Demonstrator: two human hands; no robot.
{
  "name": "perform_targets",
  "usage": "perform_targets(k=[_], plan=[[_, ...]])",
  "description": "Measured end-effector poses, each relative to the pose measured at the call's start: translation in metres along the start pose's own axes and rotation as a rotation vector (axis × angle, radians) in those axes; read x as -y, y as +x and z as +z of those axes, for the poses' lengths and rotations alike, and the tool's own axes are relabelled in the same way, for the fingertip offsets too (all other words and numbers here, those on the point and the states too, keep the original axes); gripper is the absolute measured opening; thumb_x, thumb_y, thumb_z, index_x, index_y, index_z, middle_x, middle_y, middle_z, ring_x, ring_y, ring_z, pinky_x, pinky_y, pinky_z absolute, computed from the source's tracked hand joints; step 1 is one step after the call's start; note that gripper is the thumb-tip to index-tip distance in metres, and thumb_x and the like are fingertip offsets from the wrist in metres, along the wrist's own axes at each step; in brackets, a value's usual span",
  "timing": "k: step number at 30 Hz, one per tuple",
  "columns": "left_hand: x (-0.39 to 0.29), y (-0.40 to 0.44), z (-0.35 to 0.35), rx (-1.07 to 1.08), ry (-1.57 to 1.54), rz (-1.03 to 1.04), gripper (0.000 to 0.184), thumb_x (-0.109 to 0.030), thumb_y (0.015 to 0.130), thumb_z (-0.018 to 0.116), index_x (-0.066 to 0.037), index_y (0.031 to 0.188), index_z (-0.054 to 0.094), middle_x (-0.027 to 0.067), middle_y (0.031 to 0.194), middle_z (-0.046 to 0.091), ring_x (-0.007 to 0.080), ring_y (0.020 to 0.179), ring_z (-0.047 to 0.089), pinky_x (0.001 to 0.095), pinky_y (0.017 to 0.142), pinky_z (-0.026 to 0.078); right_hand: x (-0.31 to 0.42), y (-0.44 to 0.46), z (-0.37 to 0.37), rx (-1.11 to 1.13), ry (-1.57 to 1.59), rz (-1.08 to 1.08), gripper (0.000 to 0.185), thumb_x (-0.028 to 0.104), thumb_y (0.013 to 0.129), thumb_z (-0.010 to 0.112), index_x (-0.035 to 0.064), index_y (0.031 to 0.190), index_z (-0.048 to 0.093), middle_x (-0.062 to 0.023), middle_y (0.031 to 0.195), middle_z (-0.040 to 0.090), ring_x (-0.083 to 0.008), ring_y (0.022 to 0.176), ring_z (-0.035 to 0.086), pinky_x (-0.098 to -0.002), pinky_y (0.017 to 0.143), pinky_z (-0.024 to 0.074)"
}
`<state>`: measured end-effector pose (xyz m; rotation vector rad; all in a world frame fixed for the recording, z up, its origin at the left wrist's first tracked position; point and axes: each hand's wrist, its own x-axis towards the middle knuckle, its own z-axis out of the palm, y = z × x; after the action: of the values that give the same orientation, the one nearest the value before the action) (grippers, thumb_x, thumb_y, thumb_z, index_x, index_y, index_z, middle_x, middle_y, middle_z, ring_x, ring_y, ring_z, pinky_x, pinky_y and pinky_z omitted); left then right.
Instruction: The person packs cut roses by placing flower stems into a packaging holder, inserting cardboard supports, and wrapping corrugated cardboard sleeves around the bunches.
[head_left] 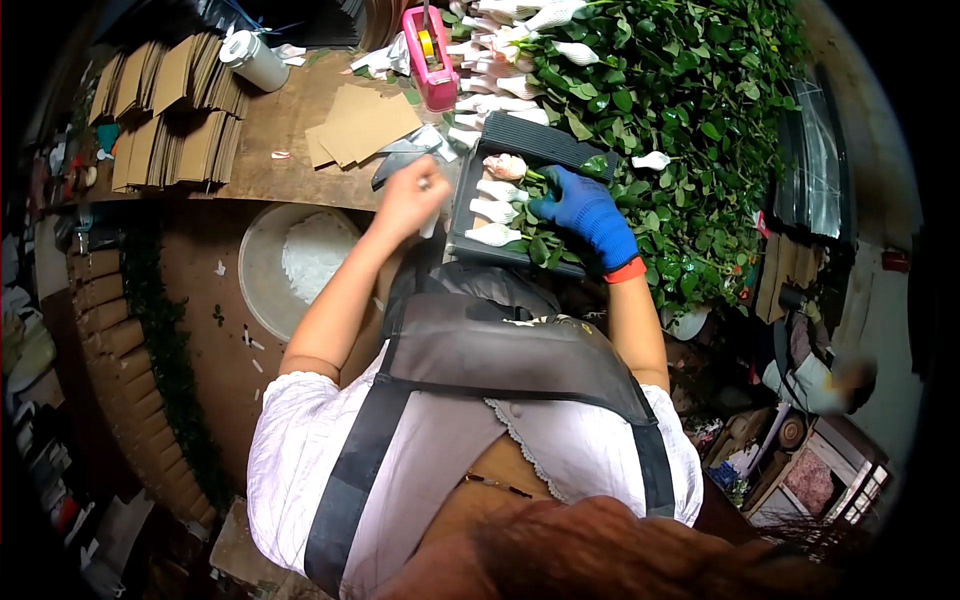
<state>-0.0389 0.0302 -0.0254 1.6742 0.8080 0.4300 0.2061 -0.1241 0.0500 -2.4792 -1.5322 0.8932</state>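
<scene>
My bare left hand [412,198] is closed in the air at the left side of a black corrugated sheet [455,246]. Something small and pale shows at its fingers, too small to name. My right hand [588,212], in a blue knitted glove, is closed around the stem of a pale pink rose [505,167] just below its bloom. Under that bloom, roses in white net sleeves [494,211] lie in a row on the sheet, heads to the left. Leaves and the glove hide the stems.
Many leafy roses [680,130] heap up at the right. A pink tape dispenser [432,70], cardboard pieces [365,125], cardboard stacks [185,85] and a white lidded cup [253,60] sit on the table. Below its edge stands a round tub [262,285] with white material inside.
</scene>
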Motion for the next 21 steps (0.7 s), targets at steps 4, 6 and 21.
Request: perform_targets(k=[4,6,21], plan=[[-0.046,0.003,0.029,0.096,0.329,0.075,0.031,-0.032,0.089,0.070,-0.004,0.081,0.059,0.0102,0.070,0.057,0.0197,0.064,0.054,0.0348,0.061,0.045,0.011,0.008,0.015,-0.061,-0.225,0.076,0.054,0.047,0.082,0.069,0.0128,0.122,0.059,-0.0121,0.102,0.071,-0.0315,0.096,0.068,-0.0437,0.082,0.0529],[-0.044,0.004,0.037,0.095,0.258,0.101,0.029,-0.032,0.092,0.065,-0.004,0.086,0.063,0.0133,0.072,0.060,0.0246,0.067,0.058,0.0368,0.064,0.046,0.014,0.006,0.016,-0.075,-0.266,0.079,0.052,0.046,0.083,0.069,0.0122,0.121,0.058,-0.0125,0.101,0.071,-0.0305,0.096,0.068,-0.0433,0.081,0.0530],[-0.039,-0.008,0.021,0.316,0.304,0.066,0.033,-0.034,0.092,0.068,-0.002,0.088,0.063,0.0109,0.072,0.057,0.0206,0.067,0.055,0.0364,0.063,0.045,0.027,-0.005,0.017,0.045,-0.414,0.048,0.081,0.045,0.079,0.076,0.0070,0.140,0.041,-0.0146,0.116,0.067,-0.0302,0.106,0.065,-0.0398,0.088,0.0518]])
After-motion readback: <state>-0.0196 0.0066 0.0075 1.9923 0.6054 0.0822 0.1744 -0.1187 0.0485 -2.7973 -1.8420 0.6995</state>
